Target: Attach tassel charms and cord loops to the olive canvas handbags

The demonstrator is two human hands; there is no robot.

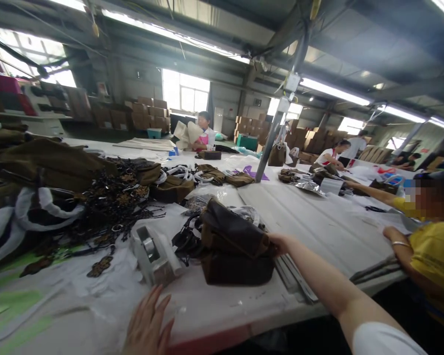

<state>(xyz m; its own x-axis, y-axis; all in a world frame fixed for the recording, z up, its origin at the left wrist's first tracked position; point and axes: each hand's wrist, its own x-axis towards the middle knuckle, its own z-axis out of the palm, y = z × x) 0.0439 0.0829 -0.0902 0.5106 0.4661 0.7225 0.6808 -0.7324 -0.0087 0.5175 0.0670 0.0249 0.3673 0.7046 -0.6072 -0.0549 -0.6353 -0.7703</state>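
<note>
Bag [237, 266] sits upright on desk [318, 236] mid-frame, right hand [280, 243] at its right edge, likely steadying it (fingers hidden, can't tell closure), left hand [150, 318] empty, fingers extended, lower centre-left near tape dispenser [142, 241], presumably kept within reach.

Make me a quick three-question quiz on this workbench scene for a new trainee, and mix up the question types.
1. Which of the camera wearer's hands touches the dark brown bag at the front of the table?
2. True or false: the tape dispenser stands to the left of that bag.
3. Fill in the blank: the co-worker at the far right wears a ____ shirt.

Key:
1. The right hand, at the bag's right side.
2. True.
3. Yellow.
</note>
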